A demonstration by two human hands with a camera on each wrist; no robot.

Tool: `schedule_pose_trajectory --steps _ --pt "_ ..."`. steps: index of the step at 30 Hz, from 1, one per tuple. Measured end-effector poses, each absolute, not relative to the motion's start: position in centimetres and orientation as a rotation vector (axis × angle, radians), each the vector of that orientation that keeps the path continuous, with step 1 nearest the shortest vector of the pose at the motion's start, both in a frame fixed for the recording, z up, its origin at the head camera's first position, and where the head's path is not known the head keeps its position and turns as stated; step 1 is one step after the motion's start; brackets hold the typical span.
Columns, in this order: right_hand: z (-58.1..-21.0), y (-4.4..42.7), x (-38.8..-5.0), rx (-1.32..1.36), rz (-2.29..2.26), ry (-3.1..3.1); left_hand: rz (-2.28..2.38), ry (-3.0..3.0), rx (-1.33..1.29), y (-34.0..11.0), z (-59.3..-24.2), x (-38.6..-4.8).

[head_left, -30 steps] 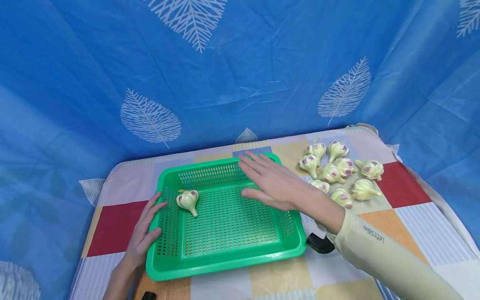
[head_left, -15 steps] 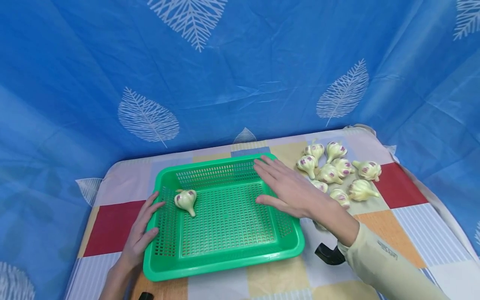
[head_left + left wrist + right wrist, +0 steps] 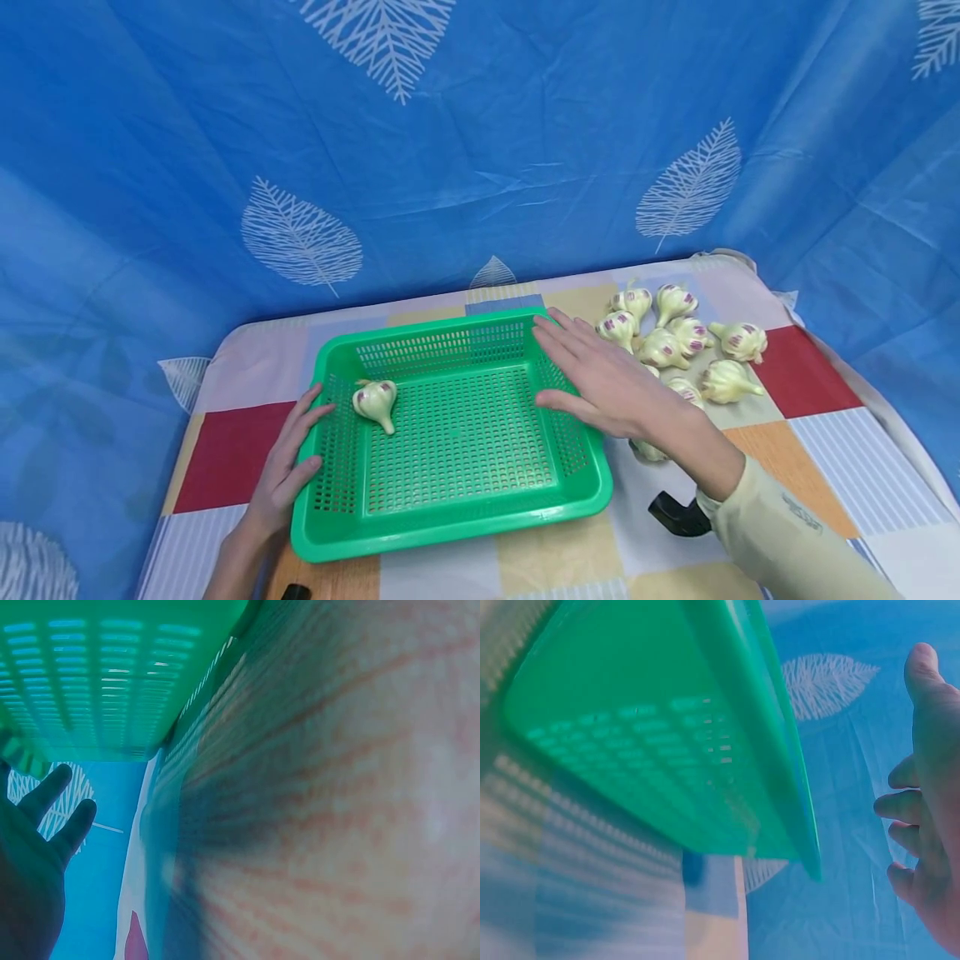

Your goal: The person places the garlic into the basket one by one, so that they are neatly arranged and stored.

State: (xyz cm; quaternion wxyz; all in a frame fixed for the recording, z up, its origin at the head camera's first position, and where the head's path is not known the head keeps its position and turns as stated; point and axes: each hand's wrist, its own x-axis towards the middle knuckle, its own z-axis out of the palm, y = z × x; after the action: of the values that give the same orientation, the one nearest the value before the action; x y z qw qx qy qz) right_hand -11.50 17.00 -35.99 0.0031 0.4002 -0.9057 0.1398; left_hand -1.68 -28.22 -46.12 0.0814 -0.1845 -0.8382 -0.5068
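My left hand (image 3: 281, 479) is relaxed, its fingers loosely extended and a little apart, their tips at the left rim of a green basket (image 3: 450, 535); I cannot tell whether they touch it. My right hand (image 3: 603, 375) is spread nearly flat above the basket's right side, fingers straight, thumb held away from them, gripping nothing.

The basket is thin, glossy plastic, rectangular with rounded corners, its floor and sloping walls pierced by rows of small slots. Inside, toward the left, one garlic bulb (image 3: 375, 402) lies on its side, pale and smooth with purplish patches, its tapering neck pointing my way. More garlic bulbs (image 3: 663, 348) lie loosely clustered on the tabletop (image 3: 442, 575) to the right, some partly hidden by my right arm. Patchwork-patterned cloth covers the tabletop; behind hangs a creased, shiny blue curtain (image 3: 480, 125) printed with white leaves.
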Motion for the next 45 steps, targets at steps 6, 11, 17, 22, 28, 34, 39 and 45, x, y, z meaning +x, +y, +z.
schedule_pose_trajectory --steps 6,11,17,22,28,34,39,45 --pt "-36.4 19.4 -11.2 1.133 0.436 -2.897 -1.506 -2.501 -0.542 -28.3 -46.1 -1.8" --pt "-37.4 22.1 -10.5 1.015 0.471 -2.920 -1.520 -2.507 -0.540 -28.2 -46.1 -1.7" --pt "-37.9 24.9 -9.5 0.905 0.540 -2.928 -1.484 -2.515 -0.533 -28.2 -45.9 -1.6" --pt "-38.1 26.7 -8.6 0.789 0.598 -2.950 -1.458 -2.523 -0.517 -28.2 -45.7 -1.6" --pt "-39.3 29.9 -6.6 0.598 0.787 -2.927 -1.476 -2.514 -0.520 -27.9 -45.5 -1.5" --pt "-41.0 32.1 -3.9 0.425 1.030 -2.827 -1.491 -2.497 -0.549 -27.8 -45.5 -1.5" --pt "-42.8 32.4 -1.7 0.318 1.258 -2.629 -1.486 -2.496 -0.548 -27.9 -45.6 -1.6" --pt "-45.1 31.6 0.1 0.202 1.549 -2.405 -1.508 -2.502 -0.535 -28.0 -45.9 -1.8"
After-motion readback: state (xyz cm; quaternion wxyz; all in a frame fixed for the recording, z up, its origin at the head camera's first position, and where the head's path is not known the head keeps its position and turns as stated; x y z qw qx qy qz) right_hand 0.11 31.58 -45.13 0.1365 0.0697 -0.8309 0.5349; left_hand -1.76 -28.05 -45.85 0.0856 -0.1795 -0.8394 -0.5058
